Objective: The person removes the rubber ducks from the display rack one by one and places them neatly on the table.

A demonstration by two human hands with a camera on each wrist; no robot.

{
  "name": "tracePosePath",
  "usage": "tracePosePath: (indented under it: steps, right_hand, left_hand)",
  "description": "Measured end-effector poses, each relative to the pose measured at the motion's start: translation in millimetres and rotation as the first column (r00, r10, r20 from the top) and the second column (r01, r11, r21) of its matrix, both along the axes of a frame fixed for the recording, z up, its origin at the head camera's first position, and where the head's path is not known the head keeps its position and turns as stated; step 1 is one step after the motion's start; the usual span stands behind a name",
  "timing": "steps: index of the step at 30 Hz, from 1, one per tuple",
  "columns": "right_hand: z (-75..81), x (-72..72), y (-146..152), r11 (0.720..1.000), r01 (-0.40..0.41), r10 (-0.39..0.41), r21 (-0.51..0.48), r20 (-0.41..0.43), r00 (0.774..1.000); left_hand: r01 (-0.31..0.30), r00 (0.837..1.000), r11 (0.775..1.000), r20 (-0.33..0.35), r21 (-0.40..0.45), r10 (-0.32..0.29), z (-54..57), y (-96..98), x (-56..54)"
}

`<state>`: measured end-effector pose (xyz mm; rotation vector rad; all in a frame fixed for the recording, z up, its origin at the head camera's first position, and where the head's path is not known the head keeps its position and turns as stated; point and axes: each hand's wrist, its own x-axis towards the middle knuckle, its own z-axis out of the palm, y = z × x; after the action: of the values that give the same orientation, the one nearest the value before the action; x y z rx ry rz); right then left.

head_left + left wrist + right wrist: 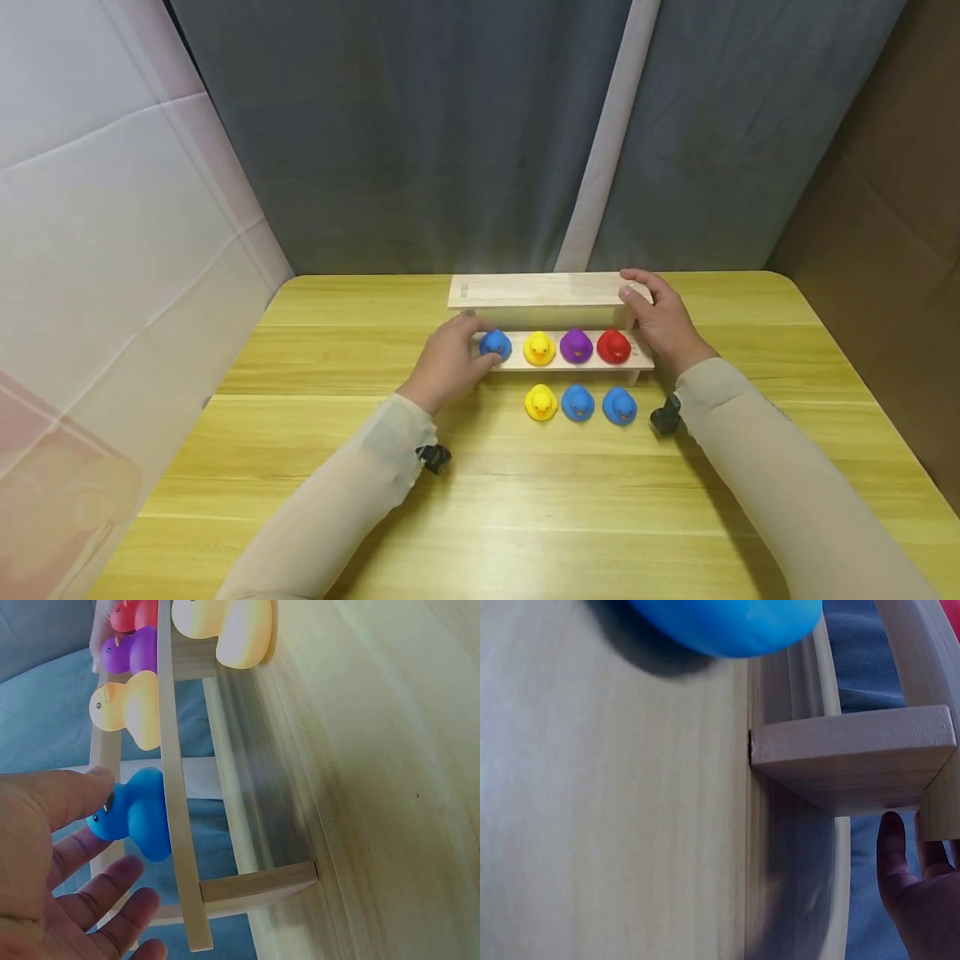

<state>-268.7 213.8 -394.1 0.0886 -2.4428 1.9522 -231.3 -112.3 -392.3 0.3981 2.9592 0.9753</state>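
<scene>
A two-step wooden stand point(536, 290) stands near the table's far edge. At the left end of its lower step, my left hand point(448, 357) pinches a blue toy duck point(496, 342) between thumb and index finger. The left wrist view shows the other fingers spread loosely below that duck point(148, 814). Along the same step sit a yellow duck point(539, 348), a purple duck point(576, 346) and a red duck point(613, 346). My right hand point(663, 321) holds the right end of the upper step, thumb in front and fingers at the back; its contact is partly hidden.
In front of the stand, a yellow duck point(541, 402) and two blue ducks, one in the middle point(577, 403) and one at the right point(619, 406), lie in a row on the wooden table point(525, 517). A grey curtain point(420, 150) hangs behind the table.
</scene>
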Motion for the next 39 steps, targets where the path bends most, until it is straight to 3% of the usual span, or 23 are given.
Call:
tracePosePath:
  steps: [4,10,15,23,31,39]
  right_hand:
    - [-4.6,-4.1,2,1.000,0.005,-0.005,0.005,-0.008,1.000]
    - [-27.4,-19.8,9,1.000,0.023,-0.022,0.013,-0.022,1.000]
    - [-33.7,-23.2,10,0.999,0.032,-0.031,0.018,-0.043,0.999]
    - [-32.3,-22.4,10,1.000,0.026,-0.025,0.014,-0.046,0.999]
    - [-29.8,-20.4,10,1.000,0.019,-0.019,0.003,-0.033,0.999]
    - [-5.3,-4.3,2,1.000,0.007,-0.007,0.003,-0.008,1.000]
  left_hand:
    - [-0.001,1.000,1.000,-0.001,-0.013,0.001,-1.0,0.6,-1.7]
    - [-0.002,1.000,1.000,-0.006,-0.021,0.002,-1.8,0.6,-2.1]
    - [0.002,1.000,1.000,-0.001,-0.029,-0.002,1.0,1.7,0.7]
    - [0.015,1.000,1.000,0.008,-0.019,-0.015,5.5,4.7,5.8]
    - [0.063,0.997,0.998,-0.038,-0.004,-0.063,5.6,4.0,13.0]
    - [0.104,0.993,0.995,-0.054,0.014,-0.103,9.0,5.7,23.2]
